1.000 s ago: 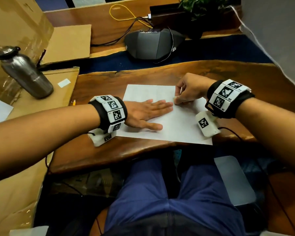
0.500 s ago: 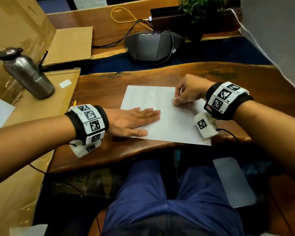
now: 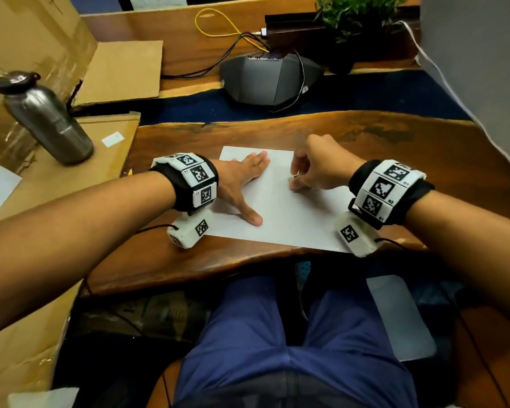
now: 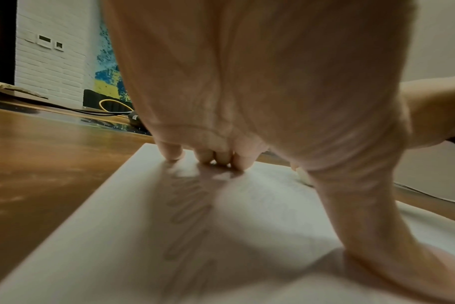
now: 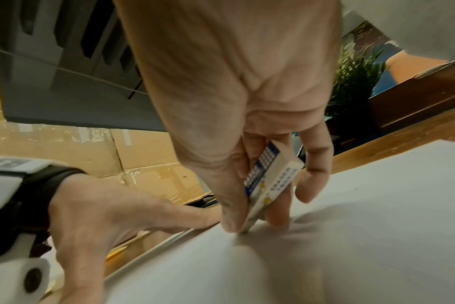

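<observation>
On the paper, left hand presses flat; right hand pinches eraser.

The left hand has swung round on the paper — fingers now point away.

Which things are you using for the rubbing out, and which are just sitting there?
In use:
- sheet of paper, pressed flat by the left hand
- eraser, pinched in the right hand, its tip on the paper

Just lying about:
- metal bottle
- grey speakerphone
- potted plant
- cardboard sheet
</observation>
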A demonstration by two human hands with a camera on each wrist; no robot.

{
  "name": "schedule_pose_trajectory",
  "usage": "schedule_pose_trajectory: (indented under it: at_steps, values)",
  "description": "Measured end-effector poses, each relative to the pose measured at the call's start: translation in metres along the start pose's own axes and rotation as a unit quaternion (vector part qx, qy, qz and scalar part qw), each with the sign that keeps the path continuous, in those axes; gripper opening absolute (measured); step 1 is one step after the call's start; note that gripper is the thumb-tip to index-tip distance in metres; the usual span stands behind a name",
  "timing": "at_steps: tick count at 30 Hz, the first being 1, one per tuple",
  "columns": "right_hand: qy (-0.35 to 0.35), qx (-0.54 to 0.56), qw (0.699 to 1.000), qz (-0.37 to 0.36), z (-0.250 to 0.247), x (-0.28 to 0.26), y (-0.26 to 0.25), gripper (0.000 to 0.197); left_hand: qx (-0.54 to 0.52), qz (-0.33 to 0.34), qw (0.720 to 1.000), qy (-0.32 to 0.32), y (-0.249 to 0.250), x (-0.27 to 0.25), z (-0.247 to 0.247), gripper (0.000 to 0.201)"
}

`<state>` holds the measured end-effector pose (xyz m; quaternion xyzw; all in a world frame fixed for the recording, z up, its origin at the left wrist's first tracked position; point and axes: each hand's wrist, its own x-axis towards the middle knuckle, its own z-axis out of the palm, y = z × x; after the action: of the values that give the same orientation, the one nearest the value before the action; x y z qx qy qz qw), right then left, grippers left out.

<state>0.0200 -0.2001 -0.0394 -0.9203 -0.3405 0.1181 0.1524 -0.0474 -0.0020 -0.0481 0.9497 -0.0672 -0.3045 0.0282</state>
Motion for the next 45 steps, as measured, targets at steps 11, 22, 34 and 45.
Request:
schedule_pose_trajectory:
  at_steps: [11, 22, 34, 45]
  values:
    - [-0.009, -0.020, 0.998, -0.052, 0.017, -0.004, -0.032, 0.017, 0.021, -0.001, 1.000, -0.012, 0.001, 0.001, -0.001, 0.135]
    - [-0.028, -0.048, 0.998, -0.041, 0.006, 0.005, -0.035, 0.014, 0.034, -0.013, 0.999, -0.027, 0.001, 0.005, -0.004, 0.135]
    - [0.016, -0.028, 0.999, 0.013, -0.004, 0.013, -0.022, 0.015, 0.030, -0.015, 0.999, -0.018, 0.002, 0.002, -0.003, 0.137]
    - [0.022, -0.030, 0.999, -0.015, -0.007, 0.019, -0.022, 0.016, 0.023, -0.018, 0.999, -0.014, 0.006, -0.001, -0.003, 0.137]
